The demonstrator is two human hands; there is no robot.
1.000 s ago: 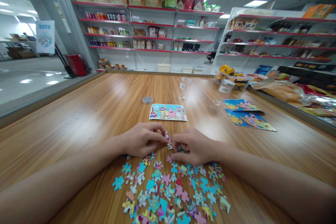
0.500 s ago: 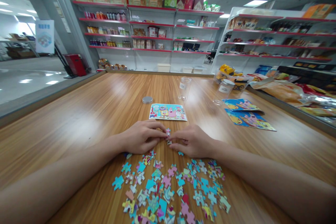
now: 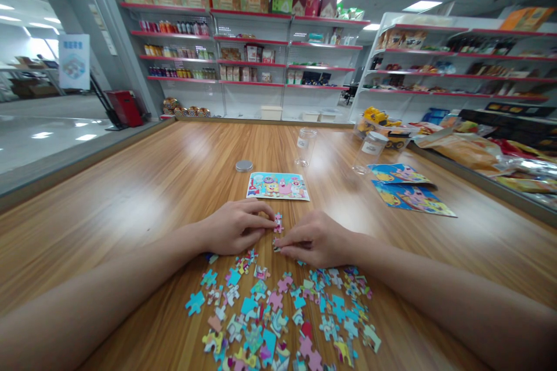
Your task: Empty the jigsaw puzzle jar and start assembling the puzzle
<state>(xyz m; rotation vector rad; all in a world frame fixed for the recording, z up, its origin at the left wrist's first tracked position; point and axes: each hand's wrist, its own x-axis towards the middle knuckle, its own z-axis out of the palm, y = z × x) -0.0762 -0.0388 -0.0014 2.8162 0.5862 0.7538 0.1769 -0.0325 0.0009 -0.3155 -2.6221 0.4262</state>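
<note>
My left hand (image 3: 239,226) rests on the table with its fingertips at the left edge of a pink puzzle piece (image 3: 279,222), its fingers bent together. Opposite it, thumb and index finger of my right hand (image 3: 322,239) pinch a small, dark-and-white puzzle piece (image 3: 275,244), partly covered by the fingertips. This piece is just below the pink one, with a gap between them. Closer to me, many loose puzzle pieces (image 3: 275,300) in blue, pink, yellow and white are spread out. Beyond my hands lies a cartoon picture card (image 3: 278,186).
A silver lid (image 3: 244,166) lies left of an open clear jar (image 3: 305,148). Farther right are a lidded clear jar (image 3: 369,152), blue cartoon sheets (image 3: 411,197) and a tub of yellow toy vehicles (image 3: 385,124). Stocked shelves (image 3: 250,64) stand behind the table.
My right hand has drawn slightly down towards me with the small piece, parting it from the pink piece. My left hand has stayed almost in place.
</note>
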